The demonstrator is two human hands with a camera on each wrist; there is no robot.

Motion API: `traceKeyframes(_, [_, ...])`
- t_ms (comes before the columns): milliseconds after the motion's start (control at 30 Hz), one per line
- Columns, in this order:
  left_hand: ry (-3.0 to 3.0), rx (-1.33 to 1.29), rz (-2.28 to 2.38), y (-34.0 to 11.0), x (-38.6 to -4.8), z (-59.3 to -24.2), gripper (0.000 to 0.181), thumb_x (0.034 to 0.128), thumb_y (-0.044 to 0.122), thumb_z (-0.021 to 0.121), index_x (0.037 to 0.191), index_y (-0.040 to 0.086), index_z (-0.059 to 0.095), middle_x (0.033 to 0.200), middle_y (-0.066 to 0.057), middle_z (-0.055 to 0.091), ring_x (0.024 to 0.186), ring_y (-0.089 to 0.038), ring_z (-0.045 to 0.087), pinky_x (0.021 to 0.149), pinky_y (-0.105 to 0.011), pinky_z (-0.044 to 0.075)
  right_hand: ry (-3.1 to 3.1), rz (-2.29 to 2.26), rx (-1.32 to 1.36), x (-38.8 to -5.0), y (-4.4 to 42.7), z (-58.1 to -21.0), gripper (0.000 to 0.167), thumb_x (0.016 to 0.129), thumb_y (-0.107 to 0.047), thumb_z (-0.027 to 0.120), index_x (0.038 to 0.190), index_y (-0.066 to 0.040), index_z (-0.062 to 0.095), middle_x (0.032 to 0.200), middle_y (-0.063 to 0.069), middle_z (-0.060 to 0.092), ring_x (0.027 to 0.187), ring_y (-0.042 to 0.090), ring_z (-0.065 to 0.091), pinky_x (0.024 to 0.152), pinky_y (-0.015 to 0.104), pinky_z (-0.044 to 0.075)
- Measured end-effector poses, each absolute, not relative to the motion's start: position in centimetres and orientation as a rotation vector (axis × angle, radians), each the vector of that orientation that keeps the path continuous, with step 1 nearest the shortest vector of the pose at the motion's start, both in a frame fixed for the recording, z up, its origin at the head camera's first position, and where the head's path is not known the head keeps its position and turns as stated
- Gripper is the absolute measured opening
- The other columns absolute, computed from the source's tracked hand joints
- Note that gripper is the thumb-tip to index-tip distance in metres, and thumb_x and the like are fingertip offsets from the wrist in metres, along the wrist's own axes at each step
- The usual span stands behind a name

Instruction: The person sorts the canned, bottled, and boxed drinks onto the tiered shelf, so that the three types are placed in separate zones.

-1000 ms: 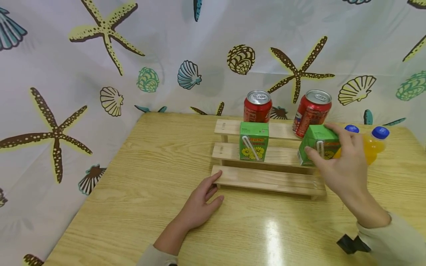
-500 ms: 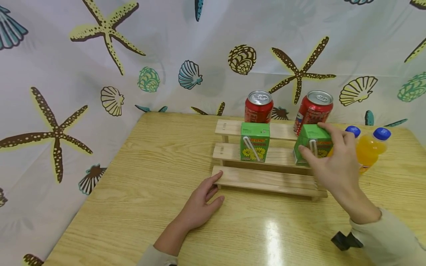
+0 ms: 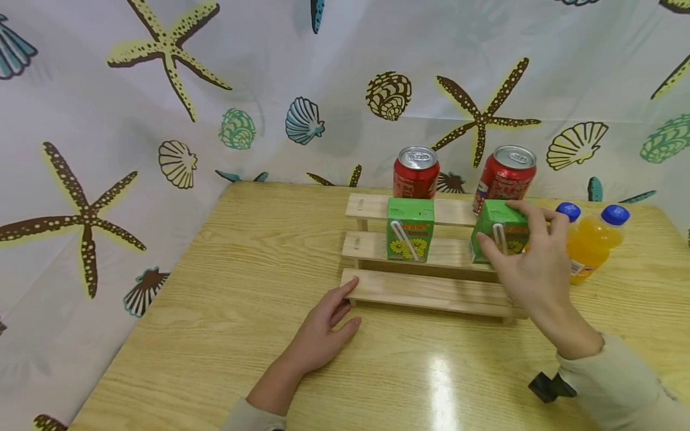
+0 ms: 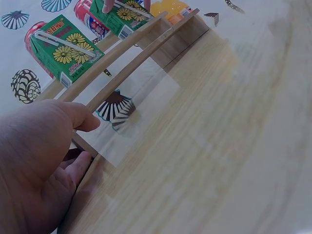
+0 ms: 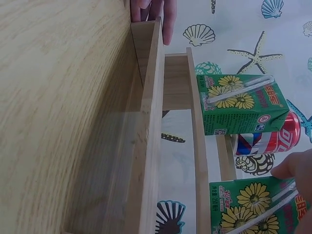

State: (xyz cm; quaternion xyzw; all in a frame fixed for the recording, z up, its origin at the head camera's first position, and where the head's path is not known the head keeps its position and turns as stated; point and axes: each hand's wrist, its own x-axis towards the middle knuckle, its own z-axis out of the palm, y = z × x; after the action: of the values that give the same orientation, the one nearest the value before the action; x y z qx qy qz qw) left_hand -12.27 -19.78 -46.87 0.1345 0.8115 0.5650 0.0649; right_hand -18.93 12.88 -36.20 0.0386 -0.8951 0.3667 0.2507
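Note:
My right hand (image 3: 539,263) pinches the right green drink box (image 3: 495,230) between thumb and fingers, upright on the middle tier of a stepped wooden rack (image 3: 426,291). Another green box (image 3: 411,230) stands on the same tier to the left, untouched. At the rack's lower left end, my left hand (image 3: 323,335) grips the bottom tier, one finger lying on top. The left wrist view has the left hand (image 4: 44,156) curled at the rack's corner. In the right wrist view, the held box (image 5: 253,207) is at the bottom, its base at the tier's edge.
Two red cans (image 3: 417,173) (image 3: 504,176) stand on the rack's top tier behind the boxes. Two orange drink bottles with blue caps (image 3: 595,239) stand right of the rack, close to my right hand. A patterned cloth (image 3: 334,54) hangs behind the wooden table (image 3: 242,257).
My right hand has moved left with the green box, which now stands straighter, and more of the orange bottles shows. The left hand has stayed on the rack's end.

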Motion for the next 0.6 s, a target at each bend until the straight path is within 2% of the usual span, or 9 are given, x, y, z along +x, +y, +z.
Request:
traceKeyframes(333, [2.463, 0.41, 1.708, -19.8, -12.3, -47.0, 0.068, 0.0996, 0.01, 0.061, 0.158, 0.02, 0.029, 0.16, -0.008, 0.03, 0.147, -0.028, 0.034, 0.119, -0.027, 0.037, -2.423, 0.967, 0.134, -18.9, 13.3, -36.4, 0.076, 0.082, -0.033, 0.083, 0.146, -0.013, 0.046, 0.129, 0.025, 0.039, 0.104, 0.038, 0.048, 0.077, 0.035, 0.046])
traceKeyframes(467, [2.456, 0.411, 1.711, -19.8, -12.3, -47.0, 0.068, 0.0996, 0.009, 0.061, 0.158, 0.02, 0.029, 0.16, -0.008, 0.029, 0.147, -0.028, 0.034, 0.119, -0.026, 0.037, -2.401, 0.973, 0.187, -18.8, 13.8, -36.5, 0.08, 0.081, -0.027, 0.085, 0.147, -0.01, 0.043, 0.127, 0.025, 0.04, 0.104, 0.036, 0.046, 0.07, 0.02, 0.044])
traceKeyframes(533, [2.451, 0.408, 1.71, -19.8, -12.3, -46.9, 0.068, 0.0996, 0.01, 0.061, 0.158, 0.021, 0.028, 0.16, -0.008, 0.029, 0.147, -0.027, 0.034, 0.119, -0.025, 0.037, -2.396, 1.004, 0.204, -18.7, 14.1, -36.5, 0.08, 0.081, -0.025, 0.085, 0.147, -0.01, 0.042, 0.128, 0.023, 0.04, 0.107, 0.035, 0.047, 0.069, 0.018, 0.054])
traceKeyframes(600, [2.447, 0.414, 1.713, -19.8, -12.3, -47.0, 0.068, 0.0996, 0.01, 0.061, 0.158, 0.02, 0.028, 0.16, -0.008, 0.029, 0.147, -0.027, 0.034, 0.119, -0.025, 0.037, -2.39, 1.046, 0.218, -18.5, 14.3, -36.5, 0.08, 0.081, -0.022, 0.085, 0.148, -0.011, 0.043, 0.128, 0.022, 0.041, 0.112, 0.036, 0.049, 0.068, 0.009, 0.055])
